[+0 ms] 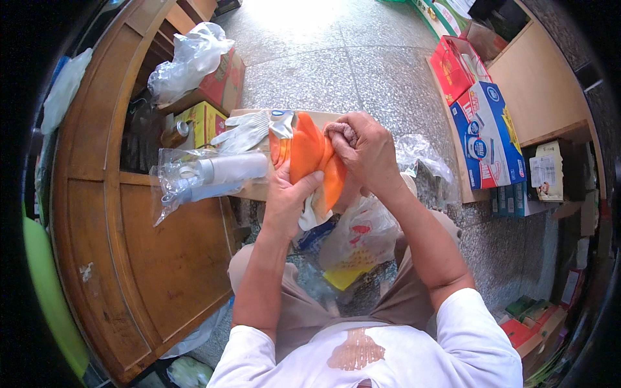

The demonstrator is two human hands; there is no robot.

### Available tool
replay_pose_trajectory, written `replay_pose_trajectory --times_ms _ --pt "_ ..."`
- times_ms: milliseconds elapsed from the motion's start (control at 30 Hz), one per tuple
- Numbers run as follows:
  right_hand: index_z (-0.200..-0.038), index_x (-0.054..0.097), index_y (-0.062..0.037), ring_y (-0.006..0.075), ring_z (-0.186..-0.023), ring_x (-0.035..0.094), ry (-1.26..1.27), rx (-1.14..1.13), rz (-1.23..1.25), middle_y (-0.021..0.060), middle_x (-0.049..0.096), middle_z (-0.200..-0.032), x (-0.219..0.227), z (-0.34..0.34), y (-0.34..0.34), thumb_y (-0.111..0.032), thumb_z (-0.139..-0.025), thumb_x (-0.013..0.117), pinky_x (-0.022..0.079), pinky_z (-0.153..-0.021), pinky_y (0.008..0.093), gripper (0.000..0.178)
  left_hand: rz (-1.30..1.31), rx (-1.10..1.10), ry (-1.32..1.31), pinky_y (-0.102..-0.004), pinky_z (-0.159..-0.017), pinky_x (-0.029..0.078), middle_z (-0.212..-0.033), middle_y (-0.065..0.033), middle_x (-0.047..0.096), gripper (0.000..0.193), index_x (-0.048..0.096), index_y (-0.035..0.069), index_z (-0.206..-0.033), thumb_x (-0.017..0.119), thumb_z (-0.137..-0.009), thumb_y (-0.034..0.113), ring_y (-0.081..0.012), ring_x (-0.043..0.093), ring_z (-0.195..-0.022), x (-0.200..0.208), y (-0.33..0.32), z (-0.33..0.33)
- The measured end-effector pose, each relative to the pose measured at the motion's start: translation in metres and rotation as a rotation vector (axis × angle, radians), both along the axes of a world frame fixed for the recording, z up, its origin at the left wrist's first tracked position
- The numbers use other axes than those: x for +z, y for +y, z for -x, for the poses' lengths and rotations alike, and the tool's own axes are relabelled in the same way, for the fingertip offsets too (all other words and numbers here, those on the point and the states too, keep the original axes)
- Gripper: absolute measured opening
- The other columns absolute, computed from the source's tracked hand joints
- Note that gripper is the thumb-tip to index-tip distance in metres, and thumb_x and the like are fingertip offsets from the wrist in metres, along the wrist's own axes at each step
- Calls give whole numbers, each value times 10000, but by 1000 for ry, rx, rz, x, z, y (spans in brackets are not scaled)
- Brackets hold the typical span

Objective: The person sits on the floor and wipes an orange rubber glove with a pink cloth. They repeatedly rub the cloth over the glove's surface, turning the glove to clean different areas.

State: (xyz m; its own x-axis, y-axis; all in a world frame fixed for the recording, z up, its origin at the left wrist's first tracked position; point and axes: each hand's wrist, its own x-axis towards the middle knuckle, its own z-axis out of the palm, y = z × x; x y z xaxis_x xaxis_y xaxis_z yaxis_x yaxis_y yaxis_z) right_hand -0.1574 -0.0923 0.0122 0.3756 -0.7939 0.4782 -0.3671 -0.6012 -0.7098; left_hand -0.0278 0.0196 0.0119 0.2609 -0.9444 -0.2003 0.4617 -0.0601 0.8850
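My left hand [291,194] grips a bright orange item with a white part, which looks like an orange-coated work glove [309,147]; its thumb presses on the orange surface. Closed in a fist against the far right side of the glove is my right hand [370,150], with a small brownish-pink cloth [341,133] bunched in its fingers. White knit gloves [242,131] lie just beyond my left hand. Left of that hand, a pale bottle [236,169] lies on its side in clear plastic wrapping. A small blue-handled object [281,114] shows beside the orange glove, partly hidden.
A cardboard surface [255,191] lies under these things. A wooden cabinet [174,258] stands at left, with a yellow box [206,123] and a plastic bag [191,59] beyond. Another bag [359,239] hangs between my knees. Red and blue boxes [488,136] stand at right.
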Motion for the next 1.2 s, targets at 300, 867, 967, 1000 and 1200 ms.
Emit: replay_pose_trajectory --times_ms 300,867,967,1000,1200 --pt "-904 641 -42 247 -695 641 5 178 -45 107 618 -810 1 -6 24 -51 -771 705 508 -622 335 147 -20 -20 -8 -270 -873 492 -1063 -40 637 442 558 -10 -1203 591 -763 -47 -116 621 -971 -2 -1 -17" --pt "-927 644 -49 269 -695 642 14 82 14 114 621 -829 3 4 8 -91 -818 677 514 -625 366 121 -17 -74 123 -295 -912 501 -1180 -113 622 579 507 -43 -1274 508 -697 -105 -168 630 -1026 -2 -3 -11" --pt "-926 657 -61 312 -727 645 21 -91 -43 125 627 -863 5 8 -4 -144 -859 653 516 -669 401 106 21 -62 200 -307 -925 504 -1199 -129 616 603 490 -50 -1289 512 -689 -105 -188 632 -1042 2 -2 -8" --pt "-926 663 -63 301 -734 651 -46 -94 -77 123 629 -865 7 11 -7 -144 -859 660 518 -672 391 105 29 -57 196 -309 -930 503 -1199 -131 616 605 488 -51 -1290 512 -688 -104 -192 631 -1046 4 -2 -9" --pt "-891 683 -70 247 -736 656 -371 166 -213 93 631 -841 -3 11 -8 -130 -815 730 528 -653 332 108 72 -25 206 -315 -925 509 -1187 -132 620 536 494 -47 -1276 542 -743 -73 -194 641 -1029 3 -6 -11"
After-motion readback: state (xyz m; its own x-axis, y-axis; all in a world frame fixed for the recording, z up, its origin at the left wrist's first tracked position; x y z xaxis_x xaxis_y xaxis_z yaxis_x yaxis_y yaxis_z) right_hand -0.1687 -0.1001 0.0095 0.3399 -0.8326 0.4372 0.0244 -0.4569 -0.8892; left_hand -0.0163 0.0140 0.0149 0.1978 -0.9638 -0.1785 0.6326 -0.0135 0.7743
